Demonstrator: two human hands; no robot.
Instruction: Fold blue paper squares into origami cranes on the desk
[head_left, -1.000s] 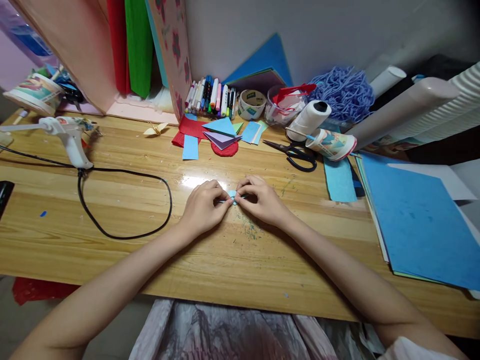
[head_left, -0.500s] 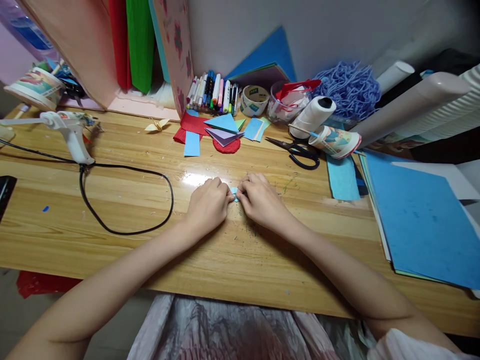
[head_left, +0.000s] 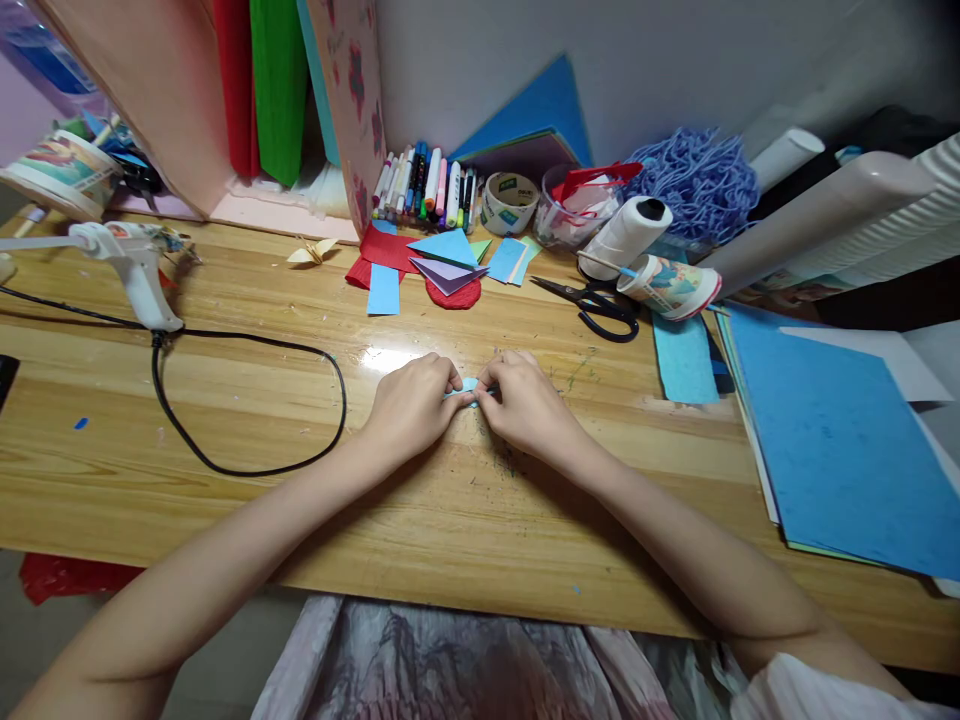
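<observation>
A small piece of light blue paper (head_left: 470, 385) is pinched between my two hands, just above the middle of the wooden table (head_left: 420, 530). My left hand (head_left: 412, 402) grips its left side between thumb and forefinger, the other fingers curled in. From the right, my right hand (head_left: 526, 402) pinches the paper the same way. The paper seems folded; most of it is covered by my fingers. Beyond my hands lie a purple folded paper (head_left: 448, 274), a blue folded paper (head_left: 444, 246) and a pair of black scissors (head_left: 589, 300).
A white glue gun (head_left: 135, 270) with a looping black cord (head_left: 341, 380) stands to the left. Along the back are markers (head_left: 431, 185), a tape roll (head_left: 508, 203), a thread spool (head_left: 626, 235) and blue yarn (head_left: 694, 185). Blue paper sheets (head_left: 862, 440) lie at right.
My left thumb and forefinger have shifted slightly, and a little more of the light blue paper shows between my hands. My right hand has hardly moved.
</observation>
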